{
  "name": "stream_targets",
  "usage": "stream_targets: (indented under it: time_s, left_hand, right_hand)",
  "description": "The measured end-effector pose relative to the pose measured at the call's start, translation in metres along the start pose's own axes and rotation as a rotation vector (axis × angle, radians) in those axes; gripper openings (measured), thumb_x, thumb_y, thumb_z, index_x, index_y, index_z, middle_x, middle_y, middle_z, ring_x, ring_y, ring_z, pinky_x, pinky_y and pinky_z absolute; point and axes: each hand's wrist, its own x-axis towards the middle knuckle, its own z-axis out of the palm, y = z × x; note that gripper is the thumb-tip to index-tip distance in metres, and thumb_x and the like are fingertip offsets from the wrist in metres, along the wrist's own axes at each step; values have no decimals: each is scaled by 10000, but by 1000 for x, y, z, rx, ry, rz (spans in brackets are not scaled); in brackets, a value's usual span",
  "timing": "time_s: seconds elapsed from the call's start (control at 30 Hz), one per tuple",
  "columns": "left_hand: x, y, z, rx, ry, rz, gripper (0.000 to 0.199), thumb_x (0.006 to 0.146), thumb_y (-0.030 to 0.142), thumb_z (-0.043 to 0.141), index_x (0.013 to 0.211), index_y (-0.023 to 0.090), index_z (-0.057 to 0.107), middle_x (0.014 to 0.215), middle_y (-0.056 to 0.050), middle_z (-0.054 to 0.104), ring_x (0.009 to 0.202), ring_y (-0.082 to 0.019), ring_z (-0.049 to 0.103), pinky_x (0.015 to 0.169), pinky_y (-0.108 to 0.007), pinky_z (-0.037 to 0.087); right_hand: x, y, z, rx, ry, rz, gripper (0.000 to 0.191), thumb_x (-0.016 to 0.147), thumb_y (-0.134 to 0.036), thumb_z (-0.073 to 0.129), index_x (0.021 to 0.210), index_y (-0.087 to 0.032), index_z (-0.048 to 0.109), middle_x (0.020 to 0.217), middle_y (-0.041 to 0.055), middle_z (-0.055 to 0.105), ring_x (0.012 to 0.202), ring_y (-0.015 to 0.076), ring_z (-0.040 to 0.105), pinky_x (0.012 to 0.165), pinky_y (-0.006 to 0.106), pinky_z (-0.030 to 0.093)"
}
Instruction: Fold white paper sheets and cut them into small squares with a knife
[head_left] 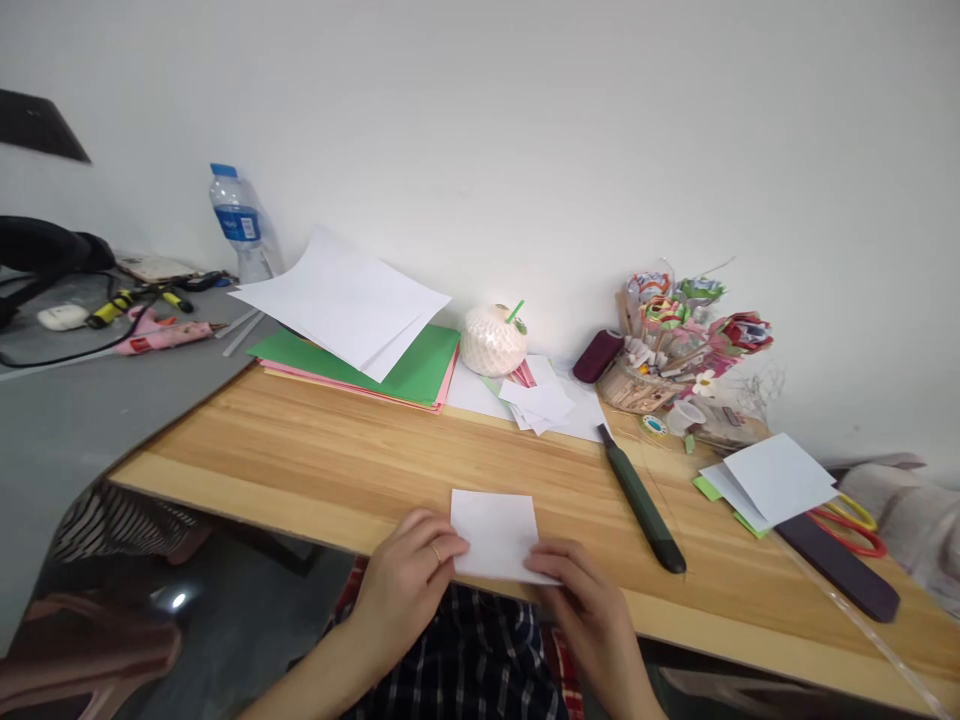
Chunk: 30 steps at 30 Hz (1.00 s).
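A small white sheet of paper (493, 532) lies at the front edge of the wooden table, between my two hands. My left hand (418, 565) grips its left edge, fingers curled and thumb side hidden beneath; a ring shows on one finger. At the lower right corner my right hand (581, 582) pinches the paper between fingertips and thumb. To the right of it lies a dark green utility knife (642, 500), apart from both hands.
Behind are green and pink sheets (420, 365) under white paper (337, 300), a white honeycomb ball (493, 342), and a basket (637, 386) of paper flowers. Folded white paper (780, 478) and scissors (855, 530) lie right; a pink glue gun (161, 332) and bottle (238, 222) stand left.
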Motion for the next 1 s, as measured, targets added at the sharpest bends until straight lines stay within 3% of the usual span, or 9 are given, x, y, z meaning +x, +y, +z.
stream_targets:
  time_s: [0.07,0.17,0.27,0.4,0.5,0.63,0.8,1.0]
  left_hand:
    - [1,1,-6,29,-63,26,194,863,137,472,857,192,658,815,-40,650,805,-172,554,697,-292,487]
    - [4,6,-12,58,-131,-43,199,876,203,491,792,198,671,823,-41,659,812,-180,543,710,-310,475]
    - [9,10,-10,119,-119,-173,255,885,242,471,707,191,645,730,-28,648,761,-178,554,678,-309,469]
    - [17,12,1,237,-83,-352,217,874,249,451,772,185,631,745,-27,633,706,-176,591,637,-305,470]
    - [21,11,6,269,-105,-410,162,853,243,474,897,187,620,805,-27,642,709,-178,613,656,-313,474]
    - [26,10,8,331,-135,-470,234,793,212,552,1025,191,571,746,0,645,690,-184,621,627,-298,462]
    - [27,6,10,385,-136,-282,103,790,170,522,734,225,589,674,22,623,642,-162,592,549,-249,418]
    - [23,-2,10,375,-113,-147,175,857,189,437,738,216,563,680,10,610,644,-145,561,568,-234,413]
  right_hand:
    - [3,-3,-2,-23,-17,-14,187,854,-290,485,846,-246,667,954,56,660,928,181,595,799,303,483]
    - [7,-5,1,-78,3,58,228,858,-359,467,840,-237,660,879,47,675,869,182,610,763,292,489]
    - [10,-4,6,-168,101,198,264,851,-407,462,959,-213,606,776,26,673,705,165,636,636,260,500]
    - [15,-1,16,-299,218,301,324,836,-443,451,1050,-207,512,704,-8,661,565,163,629,470,248,446]
    - [18,-3,20,-364,248,302,304,839,-477,414,956,-224,536,693,-6,656,563,168,631,452,247,424]
    - [20,-5,19,-406,232,273,338,857,-511,366,777,-254,570,698,-6,654,590,159,632,460,232,413]
    - [22,-3,19,-472,238,252,405,869,-549,332,775,-254,592,671,-5,654,510,135,606,406,217,382]
    - [25,-3,24,-536,286,299,452,888,-555,290,736,-253,590,639,-5,635,524,123,598,431,209,403]
